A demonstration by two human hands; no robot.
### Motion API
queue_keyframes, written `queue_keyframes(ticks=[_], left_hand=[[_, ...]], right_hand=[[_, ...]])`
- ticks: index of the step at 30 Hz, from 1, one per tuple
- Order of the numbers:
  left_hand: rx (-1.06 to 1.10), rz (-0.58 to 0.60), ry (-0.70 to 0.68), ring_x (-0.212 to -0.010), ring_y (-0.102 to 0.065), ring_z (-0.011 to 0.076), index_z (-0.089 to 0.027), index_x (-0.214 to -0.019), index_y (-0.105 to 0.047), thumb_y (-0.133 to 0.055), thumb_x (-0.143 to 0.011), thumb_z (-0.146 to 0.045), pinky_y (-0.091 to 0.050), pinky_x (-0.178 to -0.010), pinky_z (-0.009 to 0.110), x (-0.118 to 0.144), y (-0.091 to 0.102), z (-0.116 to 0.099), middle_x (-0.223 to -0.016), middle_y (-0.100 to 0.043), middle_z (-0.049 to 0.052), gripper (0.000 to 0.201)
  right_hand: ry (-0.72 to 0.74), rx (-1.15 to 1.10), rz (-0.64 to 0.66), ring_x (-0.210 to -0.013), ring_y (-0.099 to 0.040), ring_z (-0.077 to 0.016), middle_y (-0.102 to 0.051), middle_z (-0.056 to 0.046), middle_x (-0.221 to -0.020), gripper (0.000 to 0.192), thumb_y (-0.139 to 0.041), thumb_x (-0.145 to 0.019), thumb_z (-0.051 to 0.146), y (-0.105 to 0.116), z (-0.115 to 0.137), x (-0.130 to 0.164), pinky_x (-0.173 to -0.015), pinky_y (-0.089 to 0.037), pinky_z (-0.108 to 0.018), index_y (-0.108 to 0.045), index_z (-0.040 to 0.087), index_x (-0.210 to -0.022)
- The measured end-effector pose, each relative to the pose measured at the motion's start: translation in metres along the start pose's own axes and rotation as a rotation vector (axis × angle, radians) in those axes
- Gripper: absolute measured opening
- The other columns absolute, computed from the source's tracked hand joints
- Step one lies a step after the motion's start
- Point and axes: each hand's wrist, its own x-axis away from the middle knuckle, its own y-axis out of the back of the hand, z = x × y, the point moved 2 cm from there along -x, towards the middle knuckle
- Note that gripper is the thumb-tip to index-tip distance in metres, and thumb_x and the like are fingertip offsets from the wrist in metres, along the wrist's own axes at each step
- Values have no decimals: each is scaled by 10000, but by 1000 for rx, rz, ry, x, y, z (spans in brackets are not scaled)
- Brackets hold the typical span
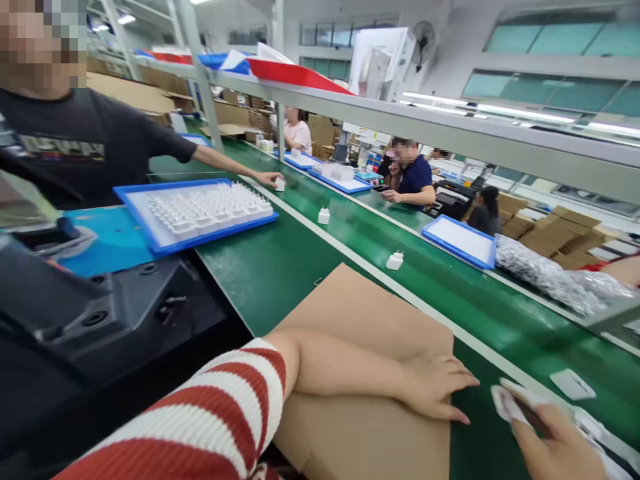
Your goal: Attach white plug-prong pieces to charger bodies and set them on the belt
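Observation:
My left hand (440,383) lies palm down, fingers spread, on the right edge of a brown cardboard sheet (370,433). It holds nothing. The forearm, in a red and white striped sleeve, crosses the cardboard. At the lower right, my right hand (560,440) has thumb and forefinger curled toward each other. White material shows at their tips; blur hides whether it is a held piece or a finger covering. Just beyond this hand, a flat white plastic piece (573,385) lies on the green conveyor belt (450,293). Farther up the belt stand white two-pin plug adapters (395,261).
At left, a co-worker's hand (270,179) touches a white adapter on the belt. A blue-rimmed tray (200,247) holds rows of adapters beside black equipment (125,333). Across the belt are another blue tray (460,241) and clear plastic bags (555,273). A metal rail (425,120) runs overhead.

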Motion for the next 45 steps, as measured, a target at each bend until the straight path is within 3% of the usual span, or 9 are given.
queue_keyframes(ticks=[6, 10, 16, 20, 24, 29, 33, 39, 45], left_hand=[[487, -134, 192, -1030, -698, 259, -174, -1407, -609, -789, -885, -443, -554, -938, 382, -1, -14, 15, -1198, -734, 145, 614], [844, -170, 251, -1053, -709, 238, -162, -1279, -690, -863, -816, -353, -551, -974, 371, -6, -26, 27, -1179, -750, 128, 529], [1073, -213, 328, -927, -710, 214, -140, -1168, -721, -914, -726, -452, -543, -950, 386, -9, -31, 31, -1048, -767, 104, 574], [1261, -195, 339, -1015, -705, 237, -149, -1236, -707, -920, -710, -492, -529, -972, 375, -7, -22, 28, -1147, -757, 128, 663], [1290, -129, 378, -990, -707, 230, -162, -1353, -650, -917, -720, -514, -535, -930, 359, -2, -13, 22, -1116, -764, 124, 772], [1213, -109, 429, -835, -694, 187, -149, -1306, -684, -864, -747, -612, -539, -860, 345, -1, -9, 18, -1006, -768, 98, 748], [1155, -146, 472, -832, -700, 192, -133, -1290, -669, -822, -756, -670, -501, -781, 309, -1, -8, 20, -991, -782, 121, 773], [1109, -193, 530, -820, -692, 184, -140, -1291, -630, -805, -764, -671, -508, -798, 328, 2, -8, 19, -988, -788, 120, 768], [1003, -238, 614, -815, -691, 192, -142, -1247, -625, -751, -842, -516, -535, -803, 345, 3, -17, 24, -955, -786, 109, 565]], right_hand=[[-48, -257, 42, -803, -744, -235, -714, -66, -982, 358, -611, -787, 473, -18, 60, 3, -733, -608, -368, -798, 262, -1008], [-197, -515, 41, -866, -745, -229, -693, -78, -1056, 379, -705, -749, 460, -32, 56, 4, -781, -632, -362, -776, 239, -1049], [-351, -798, 91, -922, -726, -264, -689, -130, -1138, 480, -769, -743, 464, -41, 60, 7, -721, -631, -383, -748, 208, -1148], [-229, -712, 176, -1152, -662, -277, -692, -96, -1230, 456, -750, -770, 360, -37, 66, 7, -1012, -548, -453, -742, 252, -1212], [-174, -681, 235, -1002, -675, -228, -698, -61, -1096, 417, -703, -798, 293, -37, 63, 12, -964, -539, -419, -730, 242, -1211], [-124, -531, 196, -811, -602, -205, -604, -33, -847, 162, -632, -848, 320, -34, 62, 9, -793, -497, -363, -753, 225, -897], [-163, -478, 124, -703, -517, -179, -554, -35, -764, 298, -622, -845, 382, -26, 63, 3, -695, -441, -331, -604, 212, -600], [-558, -994, 130, -732, -608, -177, -730, -56, -874, 316, -732, -670, 390, -19, 60, 1, -653, -459, -291, -743, 188, -912], [-749, -1326, 193, -800, -680, -178, -758, -71, -906, 277, -791, -608, 298, -12, 58, 1, -698, -523, -285, -736, 197, -860]])
